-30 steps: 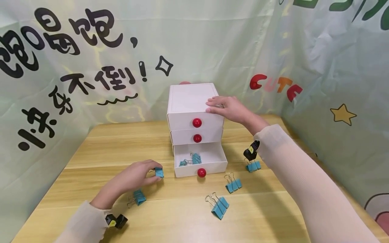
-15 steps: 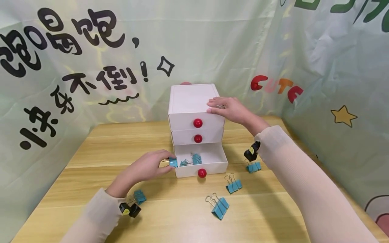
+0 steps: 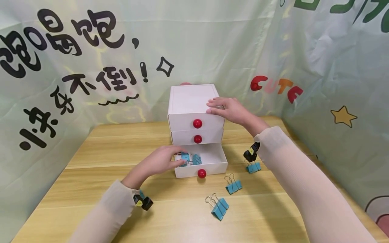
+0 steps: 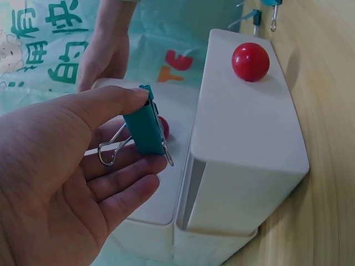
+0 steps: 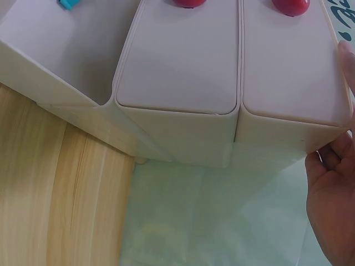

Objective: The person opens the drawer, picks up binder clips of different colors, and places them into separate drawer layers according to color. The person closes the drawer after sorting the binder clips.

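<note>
My left hand (image 3: 160, 161) reaches over the left side of the pulled-out bottom drawer (image 3: 215, 167). In the left wrist view, its thumb and fingers pinch a teal binder clip (image 4: 143, 127) with silver wire handles. Inside the drawer lie other binder clips (image 3: 197, 159), partly hidden by the fingers. My right hand (image 3: 230, 108) rests on the top right edge of the white drawer box (image 3: 192, 98), fingers extended on its top. At the edge of the right wrist view, that hand (image 5: 333, 194) touches the box's corner.
Teal binder clips lie on the wooden table (image 3: 179, 216): one front centre (image 3: 220, 208), one right of the drawer (image 3: 233, 186), and one by the right sleeve. Another is mostly hidden behind the left wrist. Red knobs (image 3: 197, 123) stick out from the drawer fronts. Printed cloth hangs behind.
My left hand has carried the binder clip from the table left of the box, rightward and up, to over the open bottom drawer. The right hand has stayed on the box.
</note>
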`<state>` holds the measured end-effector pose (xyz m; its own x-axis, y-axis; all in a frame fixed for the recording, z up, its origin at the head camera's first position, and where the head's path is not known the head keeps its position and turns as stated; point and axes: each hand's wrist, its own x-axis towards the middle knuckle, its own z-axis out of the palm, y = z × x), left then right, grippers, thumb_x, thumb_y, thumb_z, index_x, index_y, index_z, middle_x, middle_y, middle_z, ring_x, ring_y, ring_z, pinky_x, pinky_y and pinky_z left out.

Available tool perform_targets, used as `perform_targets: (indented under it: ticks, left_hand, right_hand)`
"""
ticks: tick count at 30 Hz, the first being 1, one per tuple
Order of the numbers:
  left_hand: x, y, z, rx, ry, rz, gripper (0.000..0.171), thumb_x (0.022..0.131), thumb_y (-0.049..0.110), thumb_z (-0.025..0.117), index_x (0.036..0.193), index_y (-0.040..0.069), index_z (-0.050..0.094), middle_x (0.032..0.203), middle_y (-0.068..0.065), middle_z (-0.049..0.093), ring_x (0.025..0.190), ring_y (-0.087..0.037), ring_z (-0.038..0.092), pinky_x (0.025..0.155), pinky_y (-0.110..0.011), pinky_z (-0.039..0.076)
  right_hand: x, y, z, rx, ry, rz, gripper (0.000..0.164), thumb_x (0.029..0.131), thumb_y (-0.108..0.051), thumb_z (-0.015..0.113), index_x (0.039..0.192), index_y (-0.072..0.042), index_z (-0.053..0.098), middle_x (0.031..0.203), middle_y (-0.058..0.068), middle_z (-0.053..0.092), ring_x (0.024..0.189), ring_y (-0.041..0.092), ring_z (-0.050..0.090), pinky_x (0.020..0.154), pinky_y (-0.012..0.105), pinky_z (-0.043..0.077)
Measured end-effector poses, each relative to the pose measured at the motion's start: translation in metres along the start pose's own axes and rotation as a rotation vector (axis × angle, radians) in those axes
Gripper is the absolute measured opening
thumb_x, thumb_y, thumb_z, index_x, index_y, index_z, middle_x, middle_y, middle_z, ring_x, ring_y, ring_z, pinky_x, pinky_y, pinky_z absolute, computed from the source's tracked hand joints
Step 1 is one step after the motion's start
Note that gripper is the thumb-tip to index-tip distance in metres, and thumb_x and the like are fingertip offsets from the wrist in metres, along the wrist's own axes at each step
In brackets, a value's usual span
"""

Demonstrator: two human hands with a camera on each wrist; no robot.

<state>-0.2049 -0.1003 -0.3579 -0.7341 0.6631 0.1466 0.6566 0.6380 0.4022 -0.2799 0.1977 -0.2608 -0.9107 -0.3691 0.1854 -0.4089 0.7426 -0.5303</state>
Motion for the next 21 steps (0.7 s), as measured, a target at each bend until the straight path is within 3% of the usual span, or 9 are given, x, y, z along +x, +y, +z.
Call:
perform_targets:
  ticks: [15,21]
  left_hand:
    - [0.037,0.005,0.022,-0.035,-0.044,0.022,0.035,0.093,0.034,0.068,0.120,0.013,0.067,0.105,0.002,0.067,0.098,-0.026,0.061,0.089,-0.037,0.049]
    - [0.049,0.008,0.030,0.003,-0.055,0.048,0.035,0.092,0.035,0.070,0.119,0.014,0.067,0.103,0.003,0.067,0.095,-0.019,0.060,0.086,-0.032,0.050]
  right_hand:
    - [0.002,0.004,0.001,0.014,0.006,-0.010,0.058,0.089,-0.056,0.063,0.136,-0.021,0.060,0.145,-0.003,0.049,0.141,0.017,0.033,0.112,0.051,0.029]
    - [0.002,0.004,0.000,0.006,0.010,-0.014,0.058,0.090,-0.056,0.063,0.136,-0.021,0.060,0.145,-0.004,0.050,0.140,0.017,0.034,0.112,0.050,0.029]
